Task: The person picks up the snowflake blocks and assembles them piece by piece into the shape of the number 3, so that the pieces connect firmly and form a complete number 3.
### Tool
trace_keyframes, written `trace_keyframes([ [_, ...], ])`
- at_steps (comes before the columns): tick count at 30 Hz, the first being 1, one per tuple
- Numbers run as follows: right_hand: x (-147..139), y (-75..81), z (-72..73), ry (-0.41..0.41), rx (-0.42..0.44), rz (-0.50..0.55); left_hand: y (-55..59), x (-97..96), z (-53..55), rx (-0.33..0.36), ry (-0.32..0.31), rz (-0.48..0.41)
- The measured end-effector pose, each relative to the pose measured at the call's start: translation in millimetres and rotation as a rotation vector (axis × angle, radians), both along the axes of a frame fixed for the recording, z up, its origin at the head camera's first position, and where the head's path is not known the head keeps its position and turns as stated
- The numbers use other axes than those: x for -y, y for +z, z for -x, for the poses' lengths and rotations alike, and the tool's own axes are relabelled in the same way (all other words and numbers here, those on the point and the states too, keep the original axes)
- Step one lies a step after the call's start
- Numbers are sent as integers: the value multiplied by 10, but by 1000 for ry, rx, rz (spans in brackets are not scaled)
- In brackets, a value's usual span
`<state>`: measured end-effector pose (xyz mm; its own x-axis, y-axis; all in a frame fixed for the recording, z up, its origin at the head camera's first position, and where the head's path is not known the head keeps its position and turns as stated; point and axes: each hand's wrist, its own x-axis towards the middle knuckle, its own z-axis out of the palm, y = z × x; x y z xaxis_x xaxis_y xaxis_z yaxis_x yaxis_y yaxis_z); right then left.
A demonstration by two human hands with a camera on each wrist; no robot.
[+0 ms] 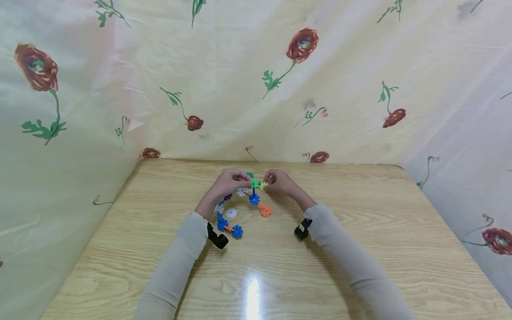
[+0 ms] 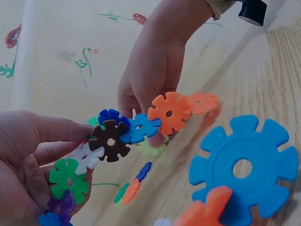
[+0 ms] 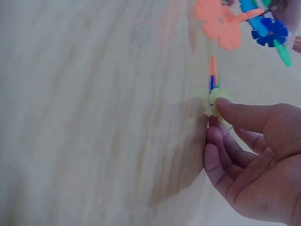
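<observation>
A chain of notched plastic discs in several colours curves between the hands. My left hand (image 1: 232, 181) pinches it at a green disc (image 1: 255, 183) between thumb and fingers. In the left wrist view, a brown disc (image 2: 110, 141) and a light blue disc (image 2: 141, 128) sit beside the left fingertips. My right hand (image 1: 278, 182) pinches a pale yellow disc (image 3: 217, 101) between thumb and index finger. This yellow disc is close against the green one in the head view; whether they are joined, I cannot tell. Toward me, an orange disc (image 1: 266, 210) ends one branch.
The chain's other end, with a blue disc (image 1: 237, 231), reaches toward me near the left wrist. A white disc (image 1: 231, 213) lies inside the curve. Black wrist cameras (image 1: 218, 240) hang below both cuffs. Flowered cloth (image 1: 240, 89) stands behind the wooden table (image 1: 360, 213).
</observation>
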<state>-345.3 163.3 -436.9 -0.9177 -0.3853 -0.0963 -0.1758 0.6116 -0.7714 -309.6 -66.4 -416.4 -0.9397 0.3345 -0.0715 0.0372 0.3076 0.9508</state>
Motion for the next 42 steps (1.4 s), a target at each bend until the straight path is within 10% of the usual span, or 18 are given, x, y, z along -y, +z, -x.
trace_keyframes([
  [20,-132,106,-213,-134,21,295,5,-7,-34,-13,13,-27],
  [42,-22,218,-297,-69,-81,346,13,-19,-37,-5,26,-29],
])
